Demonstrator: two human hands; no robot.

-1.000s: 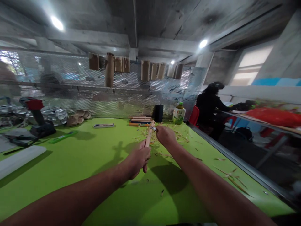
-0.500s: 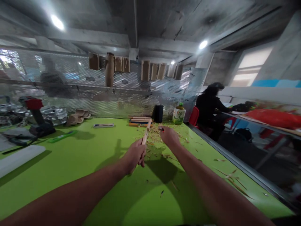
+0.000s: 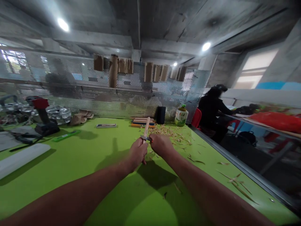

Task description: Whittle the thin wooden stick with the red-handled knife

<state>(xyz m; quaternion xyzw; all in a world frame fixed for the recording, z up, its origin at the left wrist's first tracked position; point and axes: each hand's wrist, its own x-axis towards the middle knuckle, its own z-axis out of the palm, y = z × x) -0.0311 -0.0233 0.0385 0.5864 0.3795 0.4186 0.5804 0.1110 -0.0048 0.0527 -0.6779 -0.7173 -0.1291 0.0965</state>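
Observation:
A slim wooden stick (image 3: 147,125) rises from my left hand (image 3: 137,153), whose fingers are wrapped round its lower end. My right hand (image 3: 161,144) is closed on the handle of a small knife (image 3: 145,137). The blade lies across the stick just above my left thumb. Pale wood shavings (image 3: 174,133) are scattered on the green table (image 3: 105,194) behind and beside my right hand.
Behind the hands stand a stack of wooden strips (image 3: 142,122), a black box (image 3: 161,115) and a green bottle (image 3: 181,116). At left lie a drill (image 3: 42,114), a green cutter (image 3: 67,135) and a white block (image 3: 24,159). A person in black (image 3: 213,108) sits at right.
My right hand has moved left and slightly down, bringing the knife from beside the stick onto it. The view has shifted slightly, so the surroundings appear a little further right.

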